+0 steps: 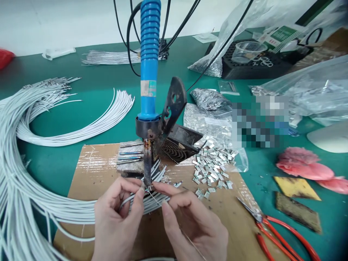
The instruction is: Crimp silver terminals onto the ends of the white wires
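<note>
A soldering iron with a blue ribbed handle (pixel 149 98) stands in a black holder, its dark tip (pixel 147 170) pointing down between my hands. My left hand (pixel 116 214) pinches the end of a white cable (pixel 126 201) just under that tip. Thin solder wire (pixel 190 241) runs through the fingers of my right hand (pixel 198 221) toward the same spot. A small shiny metal piece (pixel 149 189) shows at the tip; how it joins the cable is too small to tell. Behind my fingers lies a bundle of white cables (pixel 81 210).
Loose metal clips (pixel 212 168) are scattered at the right of the cardboard sheet (pixel 95 159). Red-handled pliers (pixel 262 219) lie at front right, near dirty sponge pads (pixel 297 212). Bags of small parts (pixel 209 119) sit behind. Cables (pixel 40 134) are coiled at left.
</note>
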### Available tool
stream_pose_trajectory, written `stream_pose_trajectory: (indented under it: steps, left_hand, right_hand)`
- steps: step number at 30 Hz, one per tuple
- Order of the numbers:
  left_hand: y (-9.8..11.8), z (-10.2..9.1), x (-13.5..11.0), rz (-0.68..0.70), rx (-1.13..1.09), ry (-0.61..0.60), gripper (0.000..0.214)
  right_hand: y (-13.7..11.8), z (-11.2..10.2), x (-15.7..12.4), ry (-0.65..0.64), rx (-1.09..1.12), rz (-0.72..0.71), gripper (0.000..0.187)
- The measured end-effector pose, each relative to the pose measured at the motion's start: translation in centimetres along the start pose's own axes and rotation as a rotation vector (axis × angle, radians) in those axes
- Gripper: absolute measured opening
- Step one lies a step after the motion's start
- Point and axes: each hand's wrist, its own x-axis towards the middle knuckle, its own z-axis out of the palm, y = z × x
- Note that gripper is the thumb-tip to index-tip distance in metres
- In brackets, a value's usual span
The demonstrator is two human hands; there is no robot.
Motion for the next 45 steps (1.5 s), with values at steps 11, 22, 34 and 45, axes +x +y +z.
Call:
stream_pose_trajectory:
  steps: [11, 22, 34, 45]
  left_hand:
    - [0.29, 0.05, -0.15, 0.012, 0.016, 0.008, 0.014]
    - [0.12, 0.0, -0.24, 0.034, 0.029, 0.006, 0.013]
    - [0.09, -0.06, -0.35, 0.004, 0.037, 0.005, 0.015]
    - [0.09, -0.11, -0.37, 0.004, 0.041, 0.003, 0.013]
  right_hand:
    - [-0.04, 0.29, 0.07, 0.026, 0.044, -0.014, 0.018]
    - [0.02, 0.53, -0.06, 0.031, 0.077, -0.016, 0.019]
    - [0.38, 0.59, -0.24, 0.02, 0.058, -0.012, 0.019]
    - [0.34, 0.67, -0.11, 0.022, 0.086, -0.017, 0.019]
